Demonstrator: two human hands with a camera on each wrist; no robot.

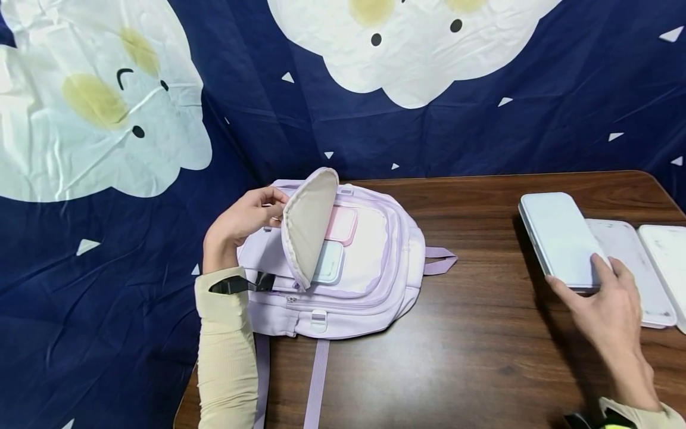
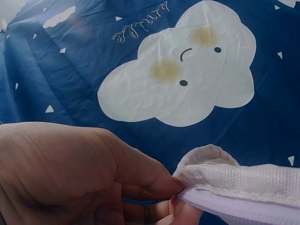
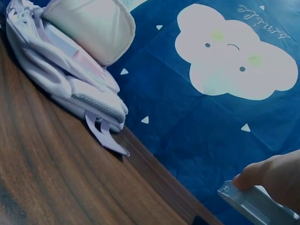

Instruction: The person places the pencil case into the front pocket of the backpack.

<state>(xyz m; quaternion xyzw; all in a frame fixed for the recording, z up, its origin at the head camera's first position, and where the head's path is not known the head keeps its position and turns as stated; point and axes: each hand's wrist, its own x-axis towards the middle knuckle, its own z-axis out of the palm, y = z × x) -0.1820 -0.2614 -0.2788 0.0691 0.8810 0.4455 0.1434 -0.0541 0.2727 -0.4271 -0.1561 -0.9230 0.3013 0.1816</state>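
Observation:
A lilac backpack [image 1: 407, 274] lies on the table with its front pocket flap [image 1: 309, 226] lifted. My left hand [image 1: 249, 217] pinches that flap's edge between thumb and fingers; the left wrist view shows the zipper-lined fabric edge [image 2: 243, 183] in the grip. Behind the flap, a small pink case [image 1: 343, 225] and a small light-blue case [image 1: 329, 262] lie partly hidden on the pocket's white front. At the table's right, my right hand [image 1: 611, 304] grips the near end of a long light-blue rectangular case [image 1: 563, 238], the thumb on its left edge [image 3: 234, 190].
Two pale, flat trays [image 1: 656, 304] lie side by side at the right, the nearer one partly covered by the long case. Backpack straps [image 1: 317, 381] hang toward the table's front, and a loop [image 1: 442, 261] sticks out right. A blue cloud-print cloth [image 1: 429, 137] hangs behind.

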